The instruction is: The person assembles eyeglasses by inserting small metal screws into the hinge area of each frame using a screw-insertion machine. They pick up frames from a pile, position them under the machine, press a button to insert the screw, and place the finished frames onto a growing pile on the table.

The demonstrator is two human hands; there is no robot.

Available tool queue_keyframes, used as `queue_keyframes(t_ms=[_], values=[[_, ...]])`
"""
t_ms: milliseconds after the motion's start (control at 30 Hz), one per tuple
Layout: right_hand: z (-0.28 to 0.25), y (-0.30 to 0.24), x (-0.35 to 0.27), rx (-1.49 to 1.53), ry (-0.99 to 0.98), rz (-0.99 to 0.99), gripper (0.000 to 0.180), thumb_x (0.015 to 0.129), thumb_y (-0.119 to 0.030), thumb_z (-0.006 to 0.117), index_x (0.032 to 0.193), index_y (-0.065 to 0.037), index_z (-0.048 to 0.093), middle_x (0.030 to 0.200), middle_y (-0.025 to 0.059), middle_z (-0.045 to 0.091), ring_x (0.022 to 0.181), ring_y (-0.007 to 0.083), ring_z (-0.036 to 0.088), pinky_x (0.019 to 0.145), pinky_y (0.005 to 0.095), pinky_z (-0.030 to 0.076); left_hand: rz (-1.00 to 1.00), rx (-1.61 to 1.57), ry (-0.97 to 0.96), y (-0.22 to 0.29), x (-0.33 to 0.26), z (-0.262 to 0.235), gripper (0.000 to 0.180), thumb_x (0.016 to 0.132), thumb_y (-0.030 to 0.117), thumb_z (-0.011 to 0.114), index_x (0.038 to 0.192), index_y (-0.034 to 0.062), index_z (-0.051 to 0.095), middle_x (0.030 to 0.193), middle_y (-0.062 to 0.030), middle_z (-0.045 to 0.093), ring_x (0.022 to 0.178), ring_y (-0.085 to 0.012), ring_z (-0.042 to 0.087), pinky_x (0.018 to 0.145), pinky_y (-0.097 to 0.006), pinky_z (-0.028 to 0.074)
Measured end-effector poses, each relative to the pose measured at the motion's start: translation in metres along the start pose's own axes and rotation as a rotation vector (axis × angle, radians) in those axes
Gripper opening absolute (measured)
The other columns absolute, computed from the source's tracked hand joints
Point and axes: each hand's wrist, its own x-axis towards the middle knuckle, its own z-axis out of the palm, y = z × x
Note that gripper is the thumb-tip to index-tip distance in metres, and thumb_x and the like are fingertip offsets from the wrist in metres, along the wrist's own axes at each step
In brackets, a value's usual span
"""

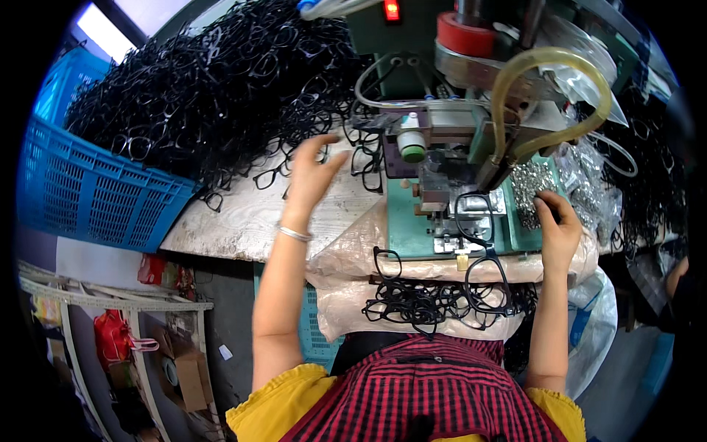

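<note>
My left hand point(315, 173) is raised over the white tabletop, thumb and fingers apart, with nothing in it. Just past its fingertips lie loose black eyeglass frames point(366, 163). On the right, my right hand point(560, 230) has its fingertips drawn together at the edge of a heap of tiny silvery metal parts point(532, 193); whatever they pinch is too small to make out. Between the hands stands a green machine point(412, 236) with a metal fixture. One black eyeglass frame point(487, 259) hangs at that fixture, its lower rim over the padded edge.
A big pile of black frames point(221, 81) covers the back left, beside a blue crate point(96, 184). More frames point(434, 302) lie on the plastic-covered ledge before me. A yellowish hose point(604, 88) loops over the machine's right side. A shelf rack point(125, 306) stands lower left.
</note>
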Motion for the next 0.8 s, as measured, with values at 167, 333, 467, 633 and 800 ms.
queue_keyframes(t_ms=[167,333,467,633,800], values=[[0.018,-0.015,0.011,-0.023,-0.032,-0.029,0.018,0.086,-0.004,0.069,0.102,-0.001,0.073,0.097,0.0080,0.073,0.089,0.0144,0.067,0.084,0.0265,0.051,-0.031,0.676,-0.129,-0.038,0.011,-0.012,0.033,0.080,0.031,0.077,0.103,0.0083,0.072,0.114,-0.0170,0.066,0.103,-0.0355,0.061,0.089,-0.043,0.049],[0.021,-0.004,0.006,-0.057,0.026,-0.039,0.015,0.084,-0.003,0.069,0.098,-0.001,0.073,0.094,0.0072,0.072,0.087,0.0153,0.066,0.083,0.0270,0.050,0.143,0.700,0.236,-0.130,-0.043,0.019,0.020,0.085,0.021,0.068,0.097,0.0050,0.065,0.116,-0.0165,0.062,0.103,-0.0378,0.056,0.085,-0.047,0.047],[-0.023,-0.003,-0.019,-0.079,0.030,-0.005,0.014,0.081,-0.001,0.069,0.094,-0.001,0.073,0.090,0.0071,0.070,0.086,0.0164,0.065,0.081,0.0275,0.049,0.098,0.530,-0.124,-0.072,-0.066,-0.002,0.012,0.091,0.015,0.061,0.093,0.0026,0.060,0.086,-0.0179,0.063,0.085,-0.0401,0.057,0.075,-0.048,0.047],[0.001,-0.083,-0.003,0.040,-0.173,-0.228,0.015,0.077,0.001,0.069,0.092,-0.001,0.073,0.090,0.0101,0.071,0.088,0.0208,0.066,0.080,0.0291,0.049,-0.009,0.341,0.216,-0.013,-0.056,-0.011,0.018,0.100,0.017,0.054,0.090,0.0024,0.055,0.074,-0.0197,0.058,0.062,-0.0386,0.054,0.057,-0.045,0.044],[0.056,-0.084,0.001,0.363,-0.111,-0.141,0.033,0.078,-0.001,0.072,0.109,0.006,0.063,0.092,0.0075,0.069,0.087,0.0127,0.064,0.081,0.0259,0.050,-0.293,-0.544,0.226,-0.003,-0.080,0.012,0.006,0.099,0.010,0.058,0.099,0.0056,0.054,0.078,0.0004,0.054,0.064,-0.0062,0.053,0.056,-0.022,0.042]])
